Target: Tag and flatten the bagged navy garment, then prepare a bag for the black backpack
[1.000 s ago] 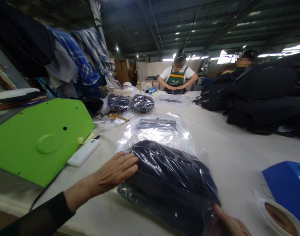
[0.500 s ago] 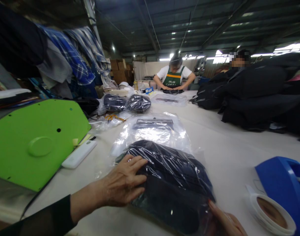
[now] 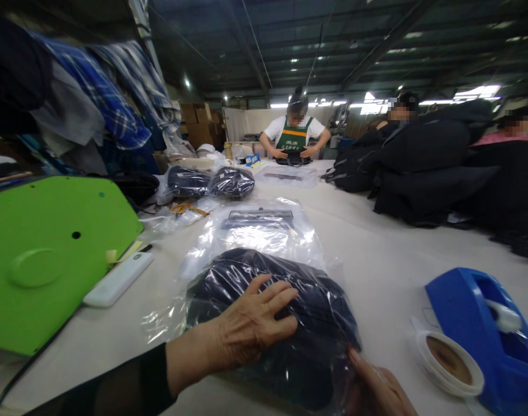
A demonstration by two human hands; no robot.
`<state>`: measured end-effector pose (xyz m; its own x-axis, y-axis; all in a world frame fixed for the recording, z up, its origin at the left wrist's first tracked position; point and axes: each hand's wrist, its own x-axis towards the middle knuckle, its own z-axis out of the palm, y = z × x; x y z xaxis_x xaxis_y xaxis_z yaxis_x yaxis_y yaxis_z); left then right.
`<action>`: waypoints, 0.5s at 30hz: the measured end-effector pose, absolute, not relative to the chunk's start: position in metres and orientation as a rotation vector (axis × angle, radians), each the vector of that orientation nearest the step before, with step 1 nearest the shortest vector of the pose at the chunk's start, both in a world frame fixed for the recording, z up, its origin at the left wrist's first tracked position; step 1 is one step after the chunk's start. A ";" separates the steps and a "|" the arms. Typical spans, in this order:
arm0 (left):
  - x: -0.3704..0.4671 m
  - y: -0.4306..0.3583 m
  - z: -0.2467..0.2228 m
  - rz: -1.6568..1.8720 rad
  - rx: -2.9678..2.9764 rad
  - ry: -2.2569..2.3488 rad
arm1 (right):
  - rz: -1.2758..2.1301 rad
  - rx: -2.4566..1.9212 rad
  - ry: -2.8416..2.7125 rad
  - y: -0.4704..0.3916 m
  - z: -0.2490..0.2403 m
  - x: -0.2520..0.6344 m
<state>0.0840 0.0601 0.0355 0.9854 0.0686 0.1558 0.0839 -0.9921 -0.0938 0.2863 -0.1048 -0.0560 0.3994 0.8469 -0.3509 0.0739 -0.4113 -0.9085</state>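
A dark bag (image 3: 298, 283) wrapped in a clear plastic bag (image 3: 160, 318) lies in front of me on the table. My left hand (image 3: 255, 323) rests on top of it, palm down, with the fingers spread over the shiny film. At the lower right, my right hand (image 3: 379, 381) pinches the edge of the plastic bag beside the dark bag's corner; some of its fingers are hidden. Just beyond lies a flat stack of clear plastic bags (image 3: 255, 237) with dark printed frames.
A blue tape dispenser (image 3: 458, 306) and a tape roll (image 3: 448, 361) stand on the right. Leftward are a green panel (image 3: 73, 202) and a white handheld device (image 3: 119, 280). Wrapped dark bags (image 3: 231, 182), black bags (image 3: 424, 167) and a co-worker (image 3: 294, 136) are farther back.
My left hand has slid rightward from the dark bag's left side onto its middle. My right hand stays at the plastic's right edge. The view has turned slightly right.
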 end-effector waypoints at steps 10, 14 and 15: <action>0.100 0.091 0.037 0.250 -3.348 -0.414 | 0.989 -1.694 -0.638 -0.109 -0.050 0.293; 0.102 0.096 0.040 0.331 -3.410 -0.498 | 0.816 -1.727 -0.613 -0.117 -0.058 0.299; 0.102 0.096 0.041 0.336 -3.420 -0.503 | 0.742 -1.770 -0.662 -0.118 -0.061 0.300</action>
<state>0.1023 0.0964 0.0406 0.9410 0.2459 -0.2327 0.3089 -0.9049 0.2929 0.3004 -0.1181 -0.0607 0.6533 0.7383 -0.1677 0.0829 -0.2899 -0.9535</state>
